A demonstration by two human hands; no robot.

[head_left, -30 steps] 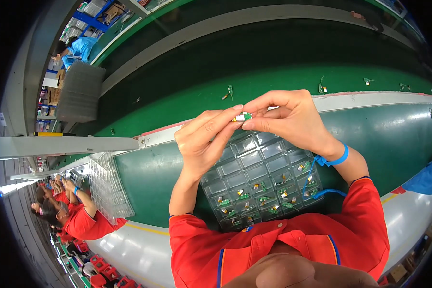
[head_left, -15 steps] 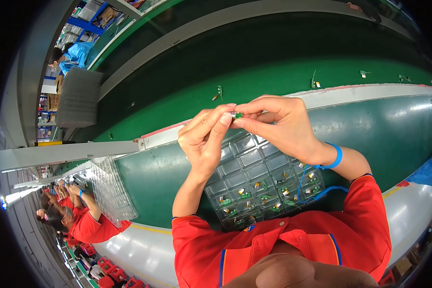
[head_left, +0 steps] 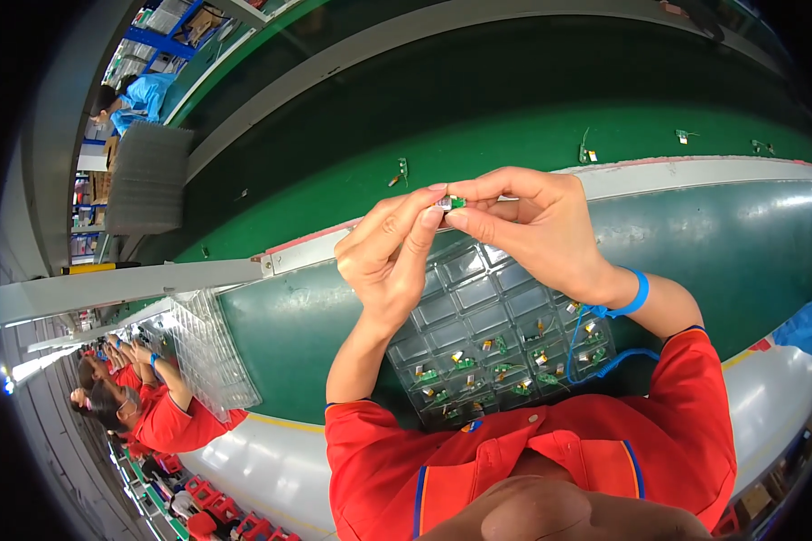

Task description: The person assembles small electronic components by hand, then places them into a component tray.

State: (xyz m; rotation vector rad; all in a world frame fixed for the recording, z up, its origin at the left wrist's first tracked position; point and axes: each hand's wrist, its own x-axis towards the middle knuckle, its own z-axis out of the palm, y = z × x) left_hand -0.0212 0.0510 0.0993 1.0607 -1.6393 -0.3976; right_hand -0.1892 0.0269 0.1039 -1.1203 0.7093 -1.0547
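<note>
Between my two hands is a small green circuit board with a silvery part [head_left: 449,205], pinched at both ends. My left hand [head_left: 386,248] grips its silvery end between thumb and forefinger. The thumb and forefinger of my right hand [head_left: 537,230] close on the green end; a blue wrist strap [head_left: 630,296] with a coiled cord circles that wrist. Below my hands lies a clear compartment tray [head_left: 460,293]. Several small boards with wires [head_left: 465,362] sit in its nearer cells, while the far cells under my hands hold none.
Beyond the metal rail [head_left: 686,169], a green conveyor belt [head_left: 334,180] carries several spaced-out boards, one [head_left: 402,169] just past my hands. Clear trays [head_left: 212,352] stand at the left, below a metal beam [head_left: 144,290]. Co-workers in red [head_left: 176,410] sit further left.
Both hands have lifted slightly away from me, and the held board has turned so that more of its silvery and green faces shows. Boards on the belt have shifted slightly left.
</note>
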